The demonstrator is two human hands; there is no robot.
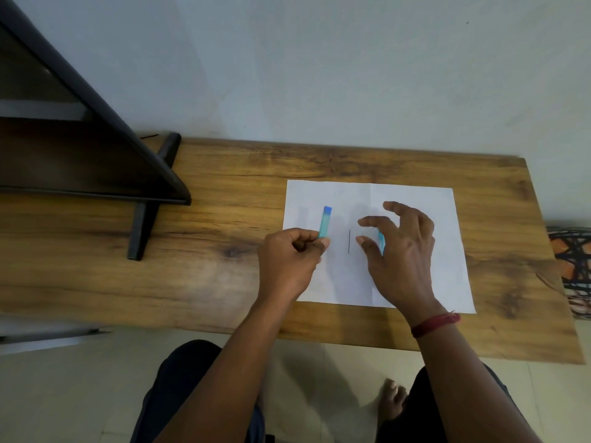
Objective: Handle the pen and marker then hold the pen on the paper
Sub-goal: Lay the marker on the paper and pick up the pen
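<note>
Teal plastic with a blue end pokes out of the left hand [289,260], which pinches this teal stick [325,222] low down, at one end only, between thumb and curled fingers (pen or marker, I cannot tell which). It hangs over the left part of the paper [415,199], and the paper lies on the right half of the worktop [224,203], close to the front edge.

The right hand [403,251] is over the middle of the paper with its fingers spread and bent. A second teal piece [381,243] peeks out by the thumb. I cannot tell if the hand holds it or only covers it. Between the two hands is a thin dark line [349,241] on the paper.

What could go wrong? The pinch on the stick is small, so I think the stick could tip or slip out, then roll toward the front edge and fall to the floor. The paper looks loose, with no hand pressing it flat, so a push from the pen could make it slide or wrinkle. Both pieces are the same teal, so the wrong one could end up on the paper. A bare tip could also leave a mark nobody wanted.
</note>
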